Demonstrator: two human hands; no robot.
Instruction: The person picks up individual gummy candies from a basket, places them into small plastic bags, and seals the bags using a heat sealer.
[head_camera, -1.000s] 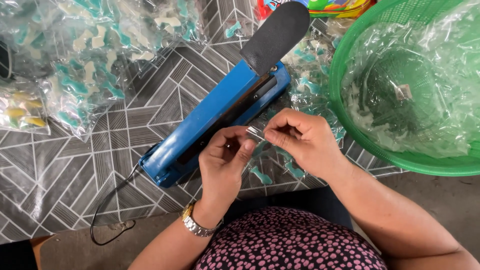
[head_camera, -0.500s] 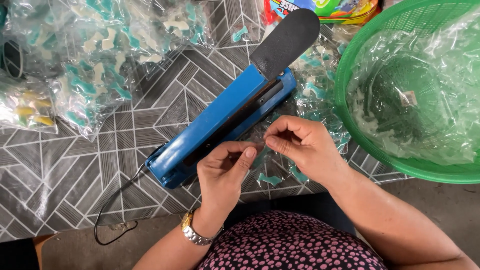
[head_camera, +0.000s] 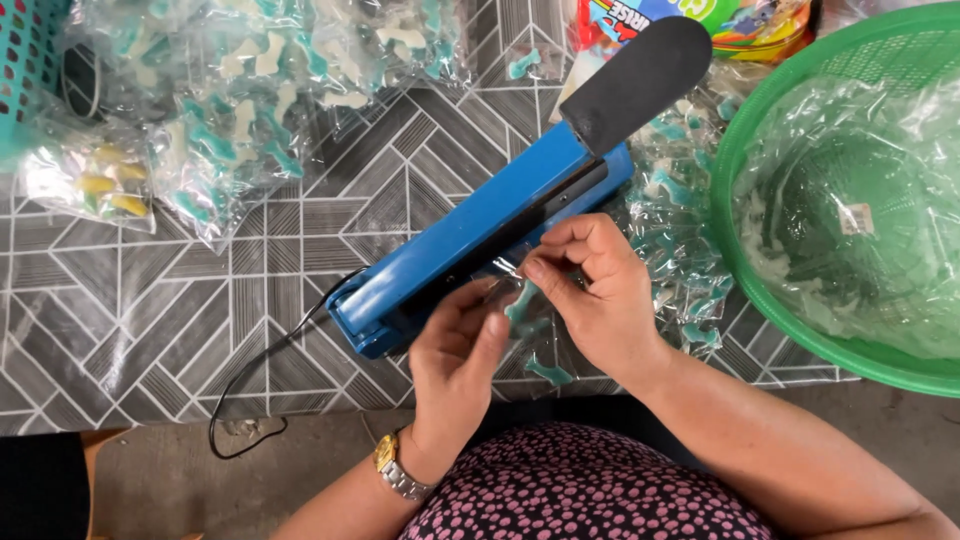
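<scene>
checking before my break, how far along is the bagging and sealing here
Done: a pile of filled clear bags of teal and white pieces lies beyond the blue heat sealer. In hand: the left hand and right hand pinch one small clear bag at the sealer's bar, arm raised. Left: this bag looks unsealed, and more small bags lie by the green basket; whether they are sealed is unclear.

Heat sealer (head_camera: 470, 235): bright blue body, black padded handle at its far end, black cord off its near end. Tablecloth (head_camera: 150, 300) under it: grey, white-lined geometric pattern. Clear bags (head_camera: 250, 90) left of sealer: teal and white pieces. Basket (head_camera: 745, 280) right of sealer: green. Near sealer: maroon garment (head_camera: 590, 490), pink dots.
</scene>
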